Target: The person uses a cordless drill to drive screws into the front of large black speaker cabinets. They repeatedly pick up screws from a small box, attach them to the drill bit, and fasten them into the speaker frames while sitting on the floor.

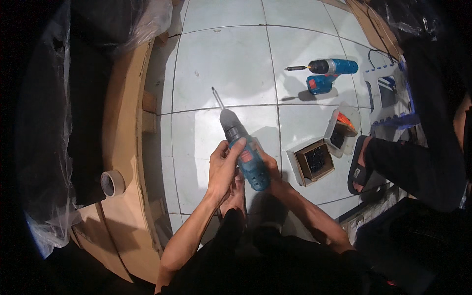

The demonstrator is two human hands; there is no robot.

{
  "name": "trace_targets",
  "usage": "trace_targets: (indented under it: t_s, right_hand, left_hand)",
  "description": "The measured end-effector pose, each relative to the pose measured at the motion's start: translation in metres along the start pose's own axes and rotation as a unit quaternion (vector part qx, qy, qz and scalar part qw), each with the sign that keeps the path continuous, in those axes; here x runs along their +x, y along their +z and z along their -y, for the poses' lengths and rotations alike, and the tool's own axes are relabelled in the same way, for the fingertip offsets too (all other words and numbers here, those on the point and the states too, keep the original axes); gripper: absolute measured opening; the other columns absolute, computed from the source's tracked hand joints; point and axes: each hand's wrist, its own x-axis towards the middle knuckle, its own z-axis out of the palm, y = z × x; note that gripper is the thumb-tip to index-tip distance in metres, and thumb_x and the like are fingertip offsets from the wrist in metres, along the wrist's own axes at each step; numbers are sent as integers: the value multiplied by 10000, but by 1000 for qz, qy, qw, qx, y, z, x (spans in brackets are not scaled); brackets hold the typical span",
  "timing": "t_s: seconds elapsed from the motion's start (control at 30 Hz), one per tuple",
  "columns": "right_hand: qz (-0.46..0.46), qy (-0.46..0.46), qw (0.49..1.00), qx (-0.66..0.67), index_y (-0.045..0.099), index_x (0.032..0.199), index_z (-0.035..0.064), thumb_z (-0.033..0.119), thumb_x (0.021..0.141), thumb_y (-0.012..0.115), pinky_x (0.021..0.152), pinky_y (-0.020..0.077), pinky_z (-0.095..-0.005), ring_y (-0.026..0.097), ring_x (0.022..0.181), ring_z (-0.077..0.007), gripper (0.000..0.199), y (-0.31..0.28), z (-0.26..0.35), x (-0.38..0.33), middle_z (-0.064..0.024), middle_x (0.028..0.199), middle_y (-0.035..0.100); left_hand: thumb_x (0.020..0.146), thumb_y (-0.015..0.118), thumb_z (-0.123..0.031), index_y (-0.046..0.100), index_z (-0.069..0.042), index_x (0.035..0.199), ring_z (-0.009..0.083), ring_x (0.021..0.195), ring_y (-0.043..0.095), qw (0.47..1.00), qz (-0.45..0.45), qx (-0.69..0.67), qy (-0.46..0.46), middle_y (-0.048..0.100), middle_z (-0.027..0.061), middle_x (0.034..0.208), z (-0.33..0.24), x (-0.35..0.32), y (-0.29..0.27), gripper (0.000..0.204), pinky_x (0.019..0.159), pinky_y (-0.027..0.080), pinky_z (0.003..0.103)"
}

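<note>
I hold a blue cordless drill (248,160) over the white tiled floor, its long screwdriver bit (217,97) pointing up and to the left. My left hand (223,164) wraps the front of the body, just behind the grey chuck (230,123). My right hand (270,169) grips the handle from behind and is mostly hidden by the drill.
A second blue drill (327,73) lies on the tiles at the upper right. A cardboard box of dark screws (314,161) and a small plastic tub (340,132) sit right of my hands. Another person's sandalled foot (361,164) rests beside them. Curved plywood panels (123,162) with a tape roll (113,183) stand left.
</note>
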Motion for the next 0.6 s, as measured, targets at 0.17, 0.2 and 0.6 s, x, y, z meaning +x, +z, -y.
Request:
trace_targets:
  t_s: [0.17,0.2,0.6]
  right_hand:
    - [37,-169,951,-257,341,1415,47,200,895,579,921,451,-310,549,1077,-201,592,-17,-6,6,-107,1245,536]
    - [32,-210,894,-395,344,1413,50,148,868,612,966,433,-328,537,1134,-222,616,-20,-4,6,-124,1271,529]
    - [-159,-388,368,-830,555,1203,-27,96,773,694,1025,346,-511,508,1139,-390,468,-44,158,51,-217,1182,571]
  left_hand:
    - [862,619,-336,567,42,965,72,543,467,995,-45,21,81,551,58,713,13,10,-2,395,464,386,239]
    - [858,623,-312,568,45,960,74,552,473,991,-54,26,121,561,64,712,19,13,-2,375,481,397,243]
    - [791,714,-292,575,33,809,71,547,353,987,-64,110,97,452,-7,593,20,27,7,354,475,315,248]
